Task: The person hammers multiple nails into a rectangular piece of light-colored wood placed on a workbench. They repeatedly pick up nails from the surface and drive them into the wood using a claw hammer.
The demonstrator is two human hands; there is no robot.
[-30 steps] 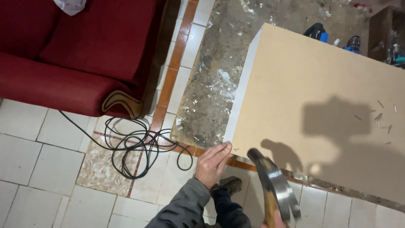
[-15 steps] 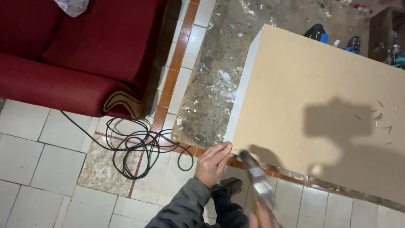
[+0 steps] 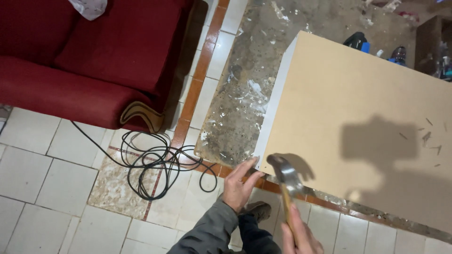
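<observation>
My right hand (image 3: 301, 235) grips the wooden handle of a claw hammer (image 3: 286, 176), whose steel head hangs just over the near left corner of a large tan fibreboard panel (image 3: 358, 122). My left hand (image 3: 239, 182) rests at that same corner, fingertips pinched against the panel's white edge, where something small may be held; I cannot make it out. Several small nails (image 3: 429, 137) lie loose on the panel at the right, near the shadow of my head.
A red sofa (image 3: 89, 61) stands at the upper left. A tangled black cable (image 3: 150, 164) lies on the tiled floor beside it. Bare, rough concrete floor (image 3: 245, 94) runs between sofa and panel. Dark tools (image 3: 372, 47) sit beyond the panel's far edge.
The hammer head has swung down and left from above the panel's near edge to the corner by my left hand. My left hand has stayed at the corner.
</observation>
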